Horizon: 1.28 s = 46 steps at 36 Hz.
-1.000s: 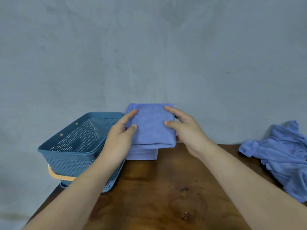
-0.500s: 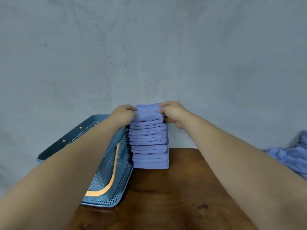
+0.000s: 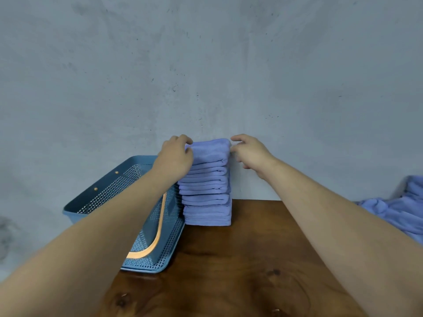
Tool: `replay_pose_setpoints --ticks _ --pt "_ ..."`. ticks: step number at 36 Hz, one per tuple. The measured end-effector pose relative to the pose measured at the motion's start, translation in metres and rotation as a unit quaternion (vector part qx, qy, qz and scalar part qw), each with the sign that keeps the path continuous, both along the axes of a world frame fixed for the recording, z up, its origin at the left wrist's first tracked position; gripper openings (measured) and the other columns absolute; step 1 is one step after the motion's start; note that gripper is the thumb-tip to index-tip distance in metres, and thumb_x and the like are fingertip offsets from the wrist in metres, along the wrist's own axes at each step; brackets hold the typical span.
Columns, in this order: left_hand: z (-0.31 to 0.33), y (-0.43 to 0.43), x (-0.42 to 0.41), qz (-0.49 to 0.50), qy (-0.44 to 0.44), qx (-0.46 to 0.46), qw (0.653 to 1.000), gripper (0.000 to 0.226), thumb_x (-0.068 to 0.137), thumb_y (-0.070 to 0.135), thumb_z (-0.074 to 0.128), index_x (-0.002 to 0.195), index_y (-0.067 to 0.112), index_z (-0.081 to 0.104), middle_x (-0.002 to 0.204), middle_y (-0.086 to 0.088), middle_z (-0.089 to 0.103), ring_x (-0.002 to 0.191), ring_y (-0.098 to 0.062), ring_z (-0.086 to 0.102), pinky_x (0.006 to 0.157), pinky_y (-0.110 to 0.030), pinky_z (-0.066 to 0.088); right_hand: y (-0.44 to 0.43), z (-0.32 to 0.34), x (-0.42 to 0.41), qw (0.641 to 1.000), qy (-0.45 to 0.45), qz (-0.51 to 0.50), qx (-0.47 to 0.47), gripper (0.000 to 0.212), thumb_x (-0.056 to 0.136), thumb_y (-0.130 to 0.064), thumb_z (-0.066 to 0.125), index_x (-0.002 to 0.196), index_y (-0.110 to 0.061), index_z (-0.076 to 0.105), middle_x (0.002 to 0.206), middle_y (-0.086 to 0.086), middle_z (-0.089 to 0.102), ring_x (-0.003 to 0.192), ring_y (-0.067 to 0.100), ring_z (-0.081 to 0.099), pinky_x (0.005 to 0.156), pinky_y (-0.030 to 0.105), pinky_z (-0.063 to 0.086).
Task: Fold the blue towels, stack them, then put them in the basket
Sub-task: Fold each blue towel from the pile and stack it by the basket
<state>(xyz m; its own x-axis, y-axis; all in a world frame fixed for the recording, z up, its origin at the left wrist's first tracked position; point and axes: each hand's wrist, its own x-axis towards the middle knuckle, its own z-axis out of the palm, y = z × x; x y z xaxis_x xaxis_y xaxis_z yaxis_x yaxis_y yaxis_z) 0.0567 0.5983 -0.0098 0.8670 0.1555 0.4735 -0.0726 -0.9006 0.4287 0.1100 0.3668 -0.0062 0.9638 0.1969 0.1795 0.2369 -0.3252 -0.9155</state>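
Note:
A tall stack of folded blue towels (image 3: pixel 207 197) stands at the far edge of the wooden table (image 3: pixel 229 271), against the wall. My left hand (image 3: pixel 175 156) grips the left side of the top towel (image 3: pixel 209 151), fingers curled over it. My right hand (image 3: pixel 248 152) pinches that towel's right edge between fingertips and thumb. The blue perforated basket (image 3: pixel 98 195) with an orange handle (image 3: pixel 158 236) sits just left of the stack, touching it, partly hidden by my left forearm.
A loose pile of unfolded blue towels (image 3: pixel 398 211) lies at the table's right edge. A grey wall (image 3: pixel 206 65) rises directly behind the stack. The basket overhangs the table's left edge. Bare wood lies between my forearms.
My hands went from lying flat on the top towel to holding its two sides. The view has dropped lower, so the stack's full height now shows.

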Motion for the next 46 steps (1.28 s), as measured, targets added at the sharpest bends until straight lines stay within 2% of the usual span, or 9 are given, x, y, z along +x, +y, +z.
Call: replay_pose_setpoints --ticks 4,16,25,29,32,35,37,41,46 --pt "-0.016 -0.032 -0.038 -0.085 -0.023 -0.007 0.996 0.031 0.105 0.02 0.051 0.135 0.021 0.061 0.135 0.002 0.056 0.129 -0.019 0.044 0.099 -0.029 0.038 -0.051 -0.01 -0.047 0.998 -0.016 0.01 0.055 0.037 0.098 -0.019 0.065 0.134 -0.031 0.065 0.129 -0.009 0.064 0.103 0.011 0.067 0.074 0.029 0.054" --pt "-0.115 -0.188 -0.08 -0.229 0.001 -0.025 0.973 0.023 0.104 0.028 0.057 0.127 0.031 0.061 0.128 0.014 0.056 0.123 -0.007 0.044 0.106 -0.034 0.043 -0.208 -0.104 -0.145 0.997 -0.004 -0.073 0.032 0.027 0.098 -0.027 0.072 0.118 -0.043 0.07 0.122 -0.027 0.068 0.099 0.004 0.07 0.087 0.034 0.059" --pt "-0.161 -0.306 -0.077 -0.308 0.097 0.027 0.946 0.03 0.107 0.035 0.05 0.136 0.035 0.057 0.144 0.018 0.051 0.132 -0.005 0.042 0.116 -0.034 0.039 -0.323 -0.14 -0.179 0.983 0.0 -0.175 -0.047 0.027 0.101 -0.024 0.069 0.126 -0.034 0.068 0.127 -0.017 0.066 0.102 -0.005 0.064 0.076 0.009 0.047" --pt "-0.193 -0.332 -0.067 -0.319 0.141 0.043 0.936 0.029 0.106 0.036 0.051 0.134 0.035 0.057 0.141 0.018 0.052 0.126 -0.006 0.044 0.111 -0.035 0.042 -0.367 -0.156 -0.181 0.957 -0.013 -0.242 -0.158 0.031 0.102 -0.025 0.064 0.132 -0.031 0.066 0.135 -0.008 0.063 0.115 0.01 0.062 0.092 0.033 0.053" --pt "-0.214 -0.342 -0.063 -0.302 0.14 0.076 0.94 0.028 0.108 0.038 0.047 0.134 0.035 0.057 0.138 0.018 0.052 0.129 -0.008 0.045 0.111 -0.033 0.035 -0.398 -0.17 -0.176 0.875 -0.088 -0.318 -0.353 0.039 0.096 -0.02 0.066 0.135 -0.022 0.065 0.135 0.004 0.062 0.12 0.033 0.055 0.095 0.047 0.049" --pt "-0.22 -0.345 -0.061 -0.287 0.127 0.085 0.946 0.028 0.108 0.039 0.045 0.133 0.035 0.058 0.137 0.02 0.053 0.128 -0.007 0.045 0.11 -0.031 0.034 -0.42 -0.186 -0.168 0.788 -0.137 -0.384 -0.461 0.043 0.087 -0.015 0.075 0.13 -0.016 0.07 0.125 0.01 0.069 0.115 0.041 0.059 0.084 0.053 0.051" --pt "-0.222 -0.343 -0.061 -0.289 0.124 0.088 0.945 0.028 0.108 0.04 0.045 0.132 0.036 0.058 0.136 0.022 0.053 0.127 -0.004 0.045 0.11 -0.029 0.034 -0.424 -0.194 -0.164 0.756 -0.146 -0.391 -0.504 0.028 0.084 -0.007 0.073 0.111 -0.014 0.075 0.096 0.009 0.068 0.091 0.039 0.062 0.07 0.046 0.045" --pt "-0.225 -0.332 -0.065 -0.292 0.124 0.074 0.946 0.026 0.108 0.04 0.047 0.13 0.037 0.06 0.134 0.025 0.053 0.122 -0.001 0.046 0.109 -0.027 0.036 -0.42 -0.199 -0.157 0.759 -0.179 -0.384 -0.495 0.017 0.081 -0.001 0.075 0.078 -0.017 0.075 0.066 0.002 0.052 0.059 0.031 0.048 0.062 0.038 0.029" --pt "-0.225 -0.32 -0.075 -0.287 0.102 0.047 0.951 0.026 0.108 0.038 0.049 0.132 0.038 0.058 0.132 0.028 0.052 0.119 0.002 0.046 0.107 -0.024 0.037 -0.373 -0.191 -0.168 0.803 -0.219 -0.34 -0.438 0.02 0.08 -0.004 0.075 0.068 -0.019 0.067 0.062 -0.003 0.043 0.055 0.028 0.045 0.059 0.036 0.028"
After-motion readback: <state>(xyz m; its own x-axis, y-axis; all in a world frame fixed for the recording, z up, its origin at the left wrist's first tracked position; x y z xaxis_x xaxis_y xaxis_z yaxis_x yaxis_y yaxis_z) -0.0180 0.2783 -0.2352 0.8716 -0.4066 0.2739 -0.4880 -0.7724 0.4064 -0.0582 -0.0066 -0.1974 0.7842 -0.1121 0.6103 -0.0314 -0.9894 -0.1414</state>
